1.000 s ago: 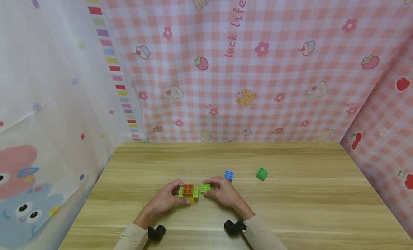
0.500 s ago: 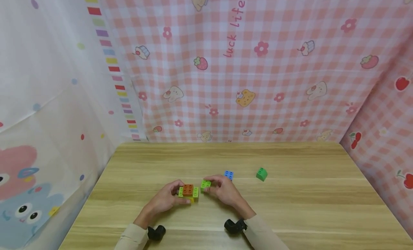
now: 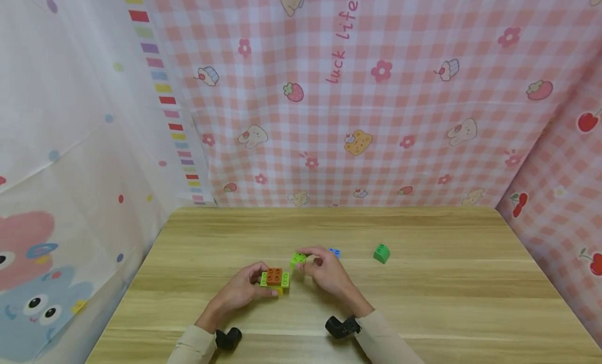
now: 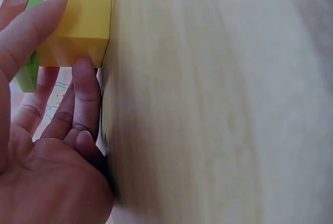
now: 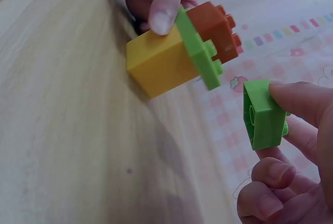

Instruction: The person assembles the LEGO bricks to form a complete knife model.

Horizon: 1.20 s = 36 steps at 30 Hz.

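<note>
My left hand (image 3: 242, 288) holds a small stack of toy building bricks on the table, thumb on the near side. At its bottom is a yellow block (image 4: 83, 18), above it a flat lime-green plate (image 5: 196, 49), and on top an orange-brown brick (image 3: 274, 277). To the right, my right hand (image 3: 329, 272) pinches a lime-green brick (image 5: 265, 114) between thumb and fingers. In the right wrist view this brick is lifted, its hollow underside turned toward the stack and apart from it. Behind the right hand lies a blue brick (image 3: 335, 253), partly hidden.
A green brick with a curved side (image 3: 382, 253) lies farther right on the wooden table (image 3: 447, 296). Black wrist devices (image 3: 229, 339) sit by both sleeves. Patterned cloth (image 3: 329, 108) hangs behind the table and at its sides.
My right hand has raised the lime-green brick and moved it slightly away toward the back, covering more of the blue brick. The left hand and the stack have stayed in place.
</note>
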Tool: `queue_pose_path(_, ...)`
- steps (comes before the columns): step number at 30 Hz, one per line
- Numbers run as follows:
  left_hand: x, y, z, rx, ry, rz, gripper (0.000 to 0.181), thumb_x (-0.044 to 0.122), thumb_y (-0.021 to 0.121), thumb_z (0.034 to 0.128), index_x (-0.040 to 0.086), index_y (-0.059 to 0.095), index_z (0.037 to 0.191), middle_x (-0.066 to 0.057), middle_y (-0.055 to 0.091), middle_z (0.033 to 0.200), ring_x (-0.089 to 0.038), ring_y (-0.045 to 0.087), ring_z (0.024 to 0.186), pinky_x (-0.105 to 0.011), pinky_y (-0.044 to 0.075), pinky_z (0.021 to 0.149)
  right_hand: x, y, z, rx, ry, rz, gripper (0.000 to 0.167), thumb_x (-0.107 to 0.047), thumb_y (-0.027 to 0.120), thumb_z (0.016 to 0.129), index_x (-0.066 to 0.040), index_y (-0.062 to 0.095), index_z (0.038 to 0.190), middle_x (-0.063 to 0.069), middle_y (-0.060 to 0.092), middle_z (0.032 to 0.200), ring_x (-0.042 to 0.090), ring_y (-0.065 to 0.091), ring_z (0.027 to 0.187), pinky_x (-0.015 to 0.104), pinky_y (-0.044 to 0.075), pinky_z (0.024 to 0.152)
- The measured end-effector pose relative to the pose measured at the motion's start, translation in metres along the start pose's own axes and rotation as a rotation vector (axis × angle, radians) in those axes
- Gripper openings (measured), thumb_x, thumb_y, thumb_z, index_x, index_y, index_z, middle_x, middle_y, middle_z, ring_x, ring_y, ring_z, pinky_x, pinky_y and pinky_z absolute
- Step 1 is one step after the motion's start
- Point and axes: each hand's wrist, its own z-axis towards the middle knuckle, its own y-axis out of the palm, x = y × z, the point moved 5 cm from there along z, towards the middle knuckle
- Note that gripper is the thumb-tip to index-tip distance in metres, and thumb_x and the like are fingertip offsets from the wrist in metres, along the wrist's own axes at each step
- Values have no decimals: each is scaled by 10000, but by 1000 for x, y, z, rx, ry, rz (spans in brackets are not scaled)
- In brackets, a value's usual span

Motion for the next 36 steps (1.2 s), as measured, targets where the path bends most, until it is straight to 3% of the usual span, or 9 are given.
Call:
queue_pose_path(7, 1, 1, -1, 3, 4, -1, 362, 180, 834, 795, 79, 591, 1044, -48, 679, 1030, -207, 605, 959, -361, 428, 861, -12, -1, 1, 9, -25, -19, 325, -230, 743, 895, -182, 701, 1214, 9, 646, 1185, 79, 433, 589, 214, 368, 523)
queue_pose_path(16, 0, 2, -1, 0, 16, 5, 352, 178, 829, 802, 79, 596, 1047, -49, 690, 1035, -204, 617, 967, -358, 436, 857, -29, 3, 3, -5, -63, -27, 330, -185, 738, 902, -152, 695, 1228, 31, 634, 1158, 59, 417, 573, 206, 347, 511)
queue_pose_path(26, -1, 2, -2, -1, 11, 5, 354, 187, 828, 804, 89, 594, 1051, -45, 692, 1060, -212, 620, 1001, -377, 430, 877, -49, 13, 1, -61, -130, -15, 322, -190, 746, 894, -200, 705, 1213, 29, 610, 1120, 71, 438, 601, 196, 358, 516)
queue_pose_path(36, 3, 1, -3, 2, 10, -7, 363, 195, 823, 812, 99, 609, 1089, -43, 685, 1090, -202, 614, 1023, -376, 430, 896, -59, 28, 2, -125, -169, -44, 314, -180, 751, 888, -161, 709, 1199, -3, 630, 1154, 59, 439, 602, 184, 367, 534)
